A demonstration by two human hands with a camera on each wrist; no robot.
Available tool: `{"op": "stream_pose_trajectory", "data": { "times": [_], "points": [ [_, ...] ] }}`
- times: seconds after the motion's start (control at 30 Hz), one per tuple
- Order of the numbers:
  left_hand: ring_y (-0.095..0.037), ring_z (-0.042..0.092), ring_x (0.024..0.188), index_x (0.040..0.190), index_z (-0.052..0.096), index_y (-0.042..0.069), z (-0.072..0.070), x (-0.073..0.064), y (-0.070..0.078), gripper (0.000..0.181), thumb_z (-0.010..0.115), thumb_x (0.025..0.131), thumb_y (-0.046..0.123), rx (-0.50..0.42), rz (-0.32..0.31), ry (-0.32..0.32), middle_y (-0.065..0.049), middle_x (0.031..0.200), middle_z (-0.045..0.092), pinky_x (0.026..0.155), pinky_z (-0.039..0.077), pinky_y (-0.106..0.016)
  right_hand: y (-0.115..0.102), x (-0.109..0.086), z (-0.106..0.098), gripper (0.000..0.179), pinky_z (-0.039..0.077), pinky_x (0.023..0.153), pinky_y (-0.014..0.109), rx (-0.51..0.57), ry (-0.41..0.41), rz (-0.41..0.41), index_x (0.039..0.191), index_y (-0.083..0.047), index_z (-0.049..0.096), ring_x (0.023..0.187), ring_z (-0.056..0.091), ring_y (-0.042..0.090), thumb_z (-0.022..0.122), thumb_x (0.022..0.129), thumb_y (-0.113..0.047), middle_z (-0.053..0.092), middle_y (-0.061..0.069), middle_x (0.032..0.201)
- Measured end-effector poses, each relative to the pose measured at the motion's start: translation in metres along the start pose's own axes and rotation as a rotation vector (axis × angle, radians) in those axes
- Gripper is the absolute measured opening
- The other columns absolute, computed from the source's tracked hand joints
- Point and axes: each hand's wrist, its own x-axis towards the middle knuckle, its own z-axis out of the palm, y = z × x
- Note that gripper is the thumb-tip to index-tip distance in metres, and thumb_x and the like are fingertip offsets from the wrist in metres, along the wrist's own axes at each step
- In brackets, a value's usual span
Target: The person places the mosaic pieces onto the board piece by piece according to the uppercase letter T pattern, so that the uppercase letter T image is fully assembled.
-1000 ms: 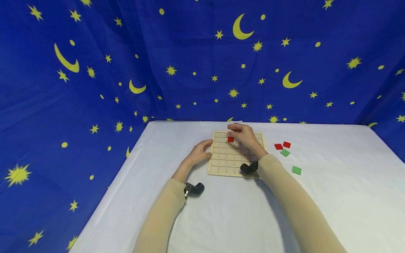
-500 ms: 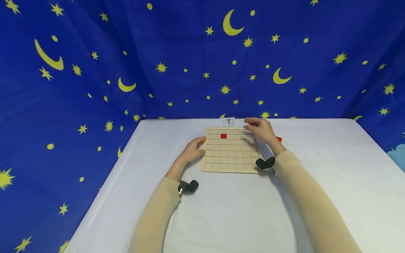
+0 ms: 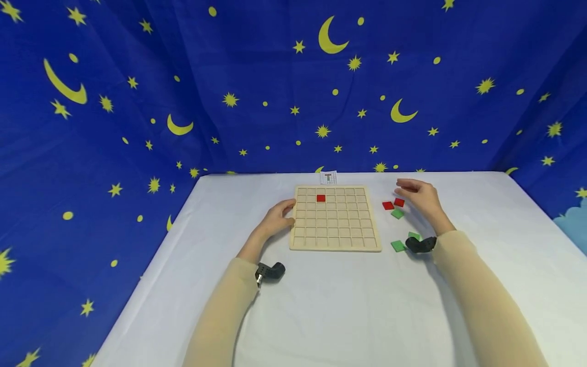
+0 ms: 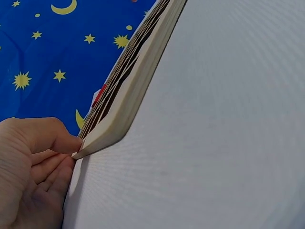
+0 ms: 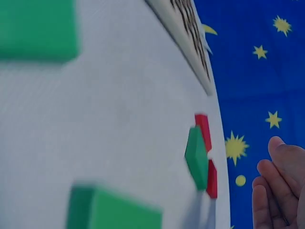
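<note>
My left hand (image 3: 275, 219) rests at the left edge of a wooden grid board (image 3: 335, 225), its thumb and fingertips touching the rim. The left wrist view shows that hand (image 4: 35, 167) at the board's edge (image 4: 128, 105). One red square tile (image 3: 321, 198) lies in a cell of the board's second row. To the right of the board, my right hand (image 3: 422, 200) hovers with relaxed fingers and holds nothing. Just left of it and below its fingertips lie two red tiles (image 3: 388, 205) and a green tile (image 3: 397, 214). The right wrist view shows this hand (image 5: 283, 186) beside the tiles.
Two more green tiles (image 3: 398, 246) lie nearer, one partly behind the black wrist camera (image 3: 420, 244). A small printed card (image 3: 328, 177) with a T-shaped pattern lies behind the board. White cloth (image 3: 339, 306) covers the table, and a blue starry curtain (image 3: 275, 66) hangs behind.
My right hand has moved from over the red tile on the board to the right, above the loose tiles. The left hand stays at the board's edge. The head view has shifted slightly.
</note>
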Motion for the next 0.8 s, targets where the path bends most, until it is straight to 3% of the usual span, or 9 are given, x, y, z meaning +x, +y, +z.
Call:
{"op": "stream_pose_trajectory", "data": {
  "times": [0.3,0.5,0.8],
  "points": [
    [-0.028,0.039,0.131,0.141,0.036,-0.005,-0.001,0.000,-0.005,0.065,0.058,0.081,-0.008,-0.010,0.005,0.004,-0.020,0.142,0.039,0.108,0.033,-0.028,0.016,-0.009,-0.002,0.051,0.040,0.101,0.050,-0.033,-0.023,0.032,0.132,-0.004,0.054,0.118,0.050,0.033,0.063,0.090,-0.032,0.056,0.018,0.129],
    [-0.030,0.039,0.130,0.141,0.037,-0.005,0.002,-0.001,-0.004,0.065,0.059,0.080,-0.009,-0.019,0.012,-0.001,-0.021,0.141,0.041,0.109,0.033,-0.031,0.031,-0.018,-0.001,0.050,0.041,0.099,0.051,-0.073,-0.049,-0.026,0.129,0.000,0.056,0.117,0.051,0.035,0.065,0.090,-0.029,0.056,0.020,0.127],
    [-0.029,0.040,0.130,0.141,0.037,-0.005,0.001,-0.001,-0.002,0.065,0.059,0.079,-0.009,-0.006,0.021,0.008,-0.020,0.140,0.042,0.109,0.032,-0.031,0.039,-0.020,0.003,0.042,0.040,0.099,0.054,-0.155,0.002,-0.089,0.125,0.002,0.058,0.117,0.049,0.039,0.064,0.090,-0.021,0.057,0.022,0.124]
  ]
}}
